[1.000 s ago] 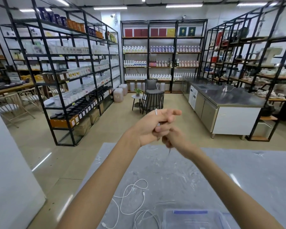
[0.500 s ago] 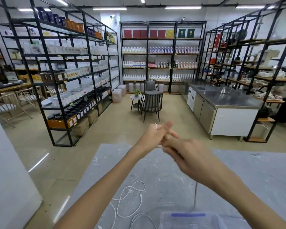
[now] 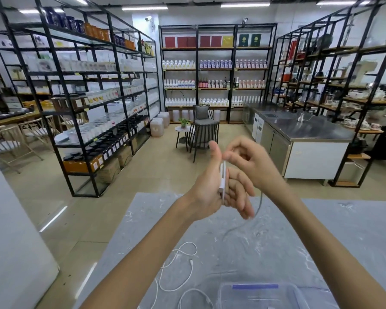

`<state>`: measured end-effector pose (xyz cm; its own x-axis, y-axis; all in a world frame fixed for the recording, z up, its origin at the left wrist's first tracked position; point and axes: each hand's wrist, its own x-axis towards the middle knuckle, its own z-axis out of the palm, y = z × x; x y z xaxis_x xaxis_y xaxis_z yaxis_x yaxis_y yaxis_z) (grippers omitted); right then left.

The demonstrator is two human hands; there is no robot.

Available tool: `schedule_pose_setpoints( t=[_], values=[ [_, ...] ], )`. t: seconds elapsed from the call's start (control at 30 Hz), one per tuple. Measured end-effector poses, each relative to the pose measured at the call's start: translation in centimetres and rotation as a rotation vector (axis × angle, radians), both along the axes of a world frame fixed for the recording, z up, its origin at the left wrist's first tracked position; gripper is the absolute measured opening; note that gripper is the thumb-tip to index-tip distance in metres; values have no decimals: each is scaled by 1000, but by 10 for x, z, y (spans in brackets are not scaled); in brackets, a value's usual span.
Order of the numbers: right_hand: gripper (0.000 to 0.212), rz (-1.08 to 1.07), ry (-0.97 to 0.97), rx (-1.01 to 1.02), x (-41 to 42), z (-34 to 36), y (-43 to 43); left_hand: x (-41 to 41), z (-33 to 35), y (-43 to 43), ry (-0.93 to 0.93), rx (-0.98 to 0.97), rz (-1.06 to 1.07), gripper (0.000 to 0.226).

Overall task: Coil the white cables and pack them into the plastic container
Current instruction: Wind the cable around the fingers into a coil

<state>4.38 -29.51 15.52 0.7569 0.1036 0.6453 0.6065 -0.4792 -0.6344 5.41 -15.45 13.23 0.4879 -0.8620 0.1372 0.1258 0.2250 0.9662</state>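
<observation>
- Left hand (image 3: 212, 186) raised above the table (image 3: 343, 230), thumb up, fingers extended and together; white cable (image 3: 223, 177) wound around the fingers, with a white plug body pressed against the palm side
- Left hand is not a fist; it holds the windings by thumb pressure, but the exact contact is partly hidden by the cable itself
- Right hand (image 3: 252, 166) just beside the left, curled, fingertips pinched at the top of the windings; the pinch looks closed on the cable, though the strand between the fingertips is too thin to make out
- A blurred grey strand of the same cable hangs from under the right hand down toward the table; its lower end fades against the marbled surface and cannot be traced
- Loose cables (image 3: 183, 273) lie on the table near the lower edge, looped and overlapping; how many cannot be told, as they run out of frame at the bottom
- Container (image 3: 261, 296), clear plastic with a blue strip at its far rim, stands on the table beside the loose cables; cut off by the bottom edge, contents not discernible
- Both forearms bare, entering from the lower corners
- Shelving (image 3: 94, 97) and a steel counter (image 3: 303, 128) stand beyond the table, well apart from it
</observation>
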Motion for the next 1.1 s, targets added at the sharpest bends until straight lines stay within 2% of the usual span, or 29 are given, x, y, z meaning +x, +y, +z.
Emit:
schedule_pose_setpoints(
  t=[0.07,0.13,0.2,0.27,0.33,0.43,0.5,0.6,0.63,0.7,0.8,0.87,0.9,0.93,0.97,1.0,1.07,1.1],
  values=[
    [16,74,194,44,5,-16,9,9,1,3,22,-59,70,105],
    [37,29,381,92,3,-37,21,20,3,6,66,-142,123,99],
    [37,-58,460,48,-1,-61,35,34,7,12,117,-226,156,95],
    [38,-58,468,-18,-14,-80,46,50,11,20,143,-246,250,97],
    [30,-72,407,-261,-31,-85,46,59,9,25,135,-180,355,102],
    [25,-144,254,-718,-52,-63,36,51,-10,22,63,24,421,105],
    [23,-163,41,-845,-59,-33,32,38,-21,14,7,133,388,104],
    [29,-321,-263,-900,-61,15,17,16,-16,3,-20,138,290,99],
    [31,-343,-344,-871,-58,27,8,9,-13,1,-13,100,258,99],
    [18,-303,-434,-708,-50,38,-6,-2,-9,-2,-37,8,186,99],
    [10,-156,-428,-392,-30,37,-13,-11,-2,2,-42,-41,71,109],
    [10,19,-220,-210,-18,32,-11,-13,6,5,-29,-84,-17,110],
    [20,154,-18,-108,-15,30,-8,-13,11,5,-20,-117,-30,106],
    [39,280,201,32,-11,26,-1,-11,16,6,-12,-155,-17,102],
    [56,240,334,47,-9,16,7,-7,21,6,-1,-203,4,99],
    [63,182,423,55,-8,2,15,-1,24,7,21,-260,21,98],
    [52,-52,285,75,-13,-28,33,12,30,12,103,-342,67,100],
    [43,-72,262,91,-18,-43,41,21,30,15,127,-347,110,100]
  ],
)
